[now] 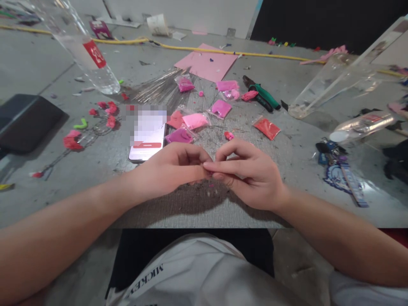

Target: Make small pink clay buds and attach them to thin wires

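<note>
A: Table (302, 170) crowded. Largest hazard?

B: Bottle (102, 76), standing beyond the phone. A careless sweep of the left arm could knock it over. Its top is out of view, so I cannot tell whether it is capped.

A: Next down?

B: Wires (157, 91), a loose fan behind the packets. A sleeve or wrist dragged across could scatter them, I judge.

A: Hands?

B: Left hand (178, 168) and right hand (251, 174) meet over the near part of the table. Right thumb and index pinch a pink bit. Left fingers are bent in beside it; whether they also grip, I cannot tell.

A: Phone (149, 153)?

B: Just beyond the left hand. A forward nudge could slide it into the purple packet (179, 136) beside it.

A: Packets otherwise?

B: Seals too small to read. If one is open, its contents could spill or dry, in my estimate.

A: Smallest: the bit (209, 172). Location?

B: Between the fingertips, mostly covered. If soft, too firm a pinch would flatten it; too slack, it drops. A pink speck (211, 185) lies below and could stick to it.
</note>
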{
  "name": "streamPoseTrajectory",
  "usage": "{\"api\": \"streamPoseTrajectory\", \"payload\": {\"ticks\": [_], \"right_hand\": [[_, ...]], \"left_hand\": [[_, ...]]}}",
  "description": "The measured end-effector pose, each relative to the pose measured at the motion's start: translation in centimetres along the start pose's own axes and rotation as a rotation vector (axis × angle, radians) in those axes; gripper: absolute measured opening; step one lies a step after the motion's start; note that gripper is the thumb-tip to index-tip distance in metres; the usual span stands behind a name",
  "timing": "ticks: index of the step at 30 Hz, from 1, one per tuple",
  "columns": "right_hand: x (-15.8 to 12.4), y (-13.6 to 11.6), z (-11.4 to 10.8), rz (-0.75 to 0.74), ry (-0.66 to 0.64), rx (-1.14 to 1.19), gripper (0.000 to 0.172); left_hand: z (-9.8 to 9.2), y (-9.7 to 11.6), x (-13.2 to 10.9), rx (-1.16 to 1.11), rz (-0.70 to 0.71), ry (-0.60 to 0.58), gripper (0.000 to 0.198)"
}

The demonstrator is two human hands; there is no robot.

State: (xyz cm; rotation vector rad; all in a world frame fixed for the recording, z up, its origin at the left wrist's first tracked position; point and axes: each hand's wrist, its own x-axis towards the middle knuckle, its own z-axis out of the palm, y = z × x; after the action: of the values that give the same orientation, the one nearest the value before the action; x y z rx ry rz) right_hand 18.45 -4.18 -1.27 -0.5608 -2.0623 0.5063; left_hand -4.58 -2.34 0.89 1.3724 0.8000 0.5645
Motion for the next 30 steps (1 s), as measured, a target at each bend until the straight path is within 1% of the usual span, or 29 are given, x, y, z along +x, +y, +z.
{"api": "streamPoseTrajectory", "payload": {"ticks": [3,6,10,13,15,18,22,24,25,28,30], "right_hand": [[-0.06,0.18,0.08,0.014,0.012,0.051,0.023],[0.07,0.22,0.03,0.022,0.015,0.064,0.020],[0.35,0.14,0.00,0.059,0.040,0.081,0.013],[0.45,0.25,0.08,0.104,0.041,0.149,0.013],[0.48,0.35,0.15,0.144,0.038,0.217,0.012],[0.50,0.26,0.31,0.255,0.034,0.369,0.013],[0.39,-0.18,0.62,0.533,0.007,0.706,0.014],[0.30,-0.21,0.74,0.665,-0.011,0.872,0.017],[0.27,-0.15,0.77,0.708,-0.018,0.939,0.019],[0.27,0.19,0.73,0.765,-0.040,1.058,0.023],[0.39,0.34,0.61,0.758,-0.033,1.076,0.023]], "left_hand": [[0.12,0.17,0.05,0.022,0.027,-0.005,0.009],[0.24,0.33,0.14,0.080,0.061,-0.007,0.009],[0.26,0.39,0.11,0.230,0.049,0.053,0.010],[0.31,0.39,-0.05,0.300,0.041,0.081,0.012],[0.42,0.39,-0.20,0.342,0.069,0.101,0.010],[0.65,0.41,-0.45,0.437,0.168,0.158,0.008],[0.82,0.40,-0.69,0.555,0.336,0.212,0.010],[0.78,0.36,-0.71,0.572,0.367,0.222,0.012],[0.74,0.33,-0.70,0.567,0.365,0.227,0.012],[0.60,0.25,-0.53,0.528,0.339,0.222,0.013],[0.49,0.17,-0.39,0.569,0.347,0.175,0.012]]}}
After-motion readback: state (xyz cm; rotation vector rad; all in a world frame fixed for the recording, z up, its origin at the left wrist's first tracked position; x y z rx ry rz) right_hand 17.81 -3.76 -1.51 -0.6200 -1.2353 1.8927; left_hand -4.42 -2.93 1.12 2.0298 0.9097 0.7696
